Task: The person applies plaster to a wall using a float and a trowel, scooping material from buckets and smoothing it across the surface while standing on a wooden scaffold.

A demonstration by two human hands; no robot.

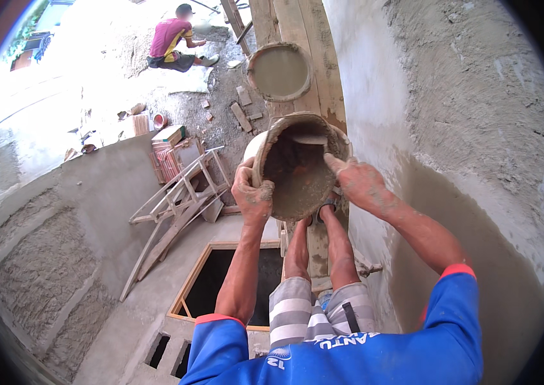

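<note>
A mortar-caked bucket [256, 146] is tilted in front of me, its mouth facing me. Wet grey-brown mortar [301, 192] lies inside. My left hand [253, 197] is closed round the bucket's left rim. At the right rim, my right hand [360, 185] has its fingers curled, with one pointing into the mouth. Just beyond that fingertip a flat, pale, blade-like piece [309, 138] shows inside the bucket. Whatever my right hand grips is hidden by the hand. Both hands are smeared with mortar.
A round tub of cloudy liquid [280, 72] stands on wooden planks [314, 45] ahead. Below left is a framed floor opening [221, 276]. A wooden frame [179, 199] leans nearby. The plastered wall [477, 212] rises close on my right. Another person [172, 38] crouches far off.
</note>
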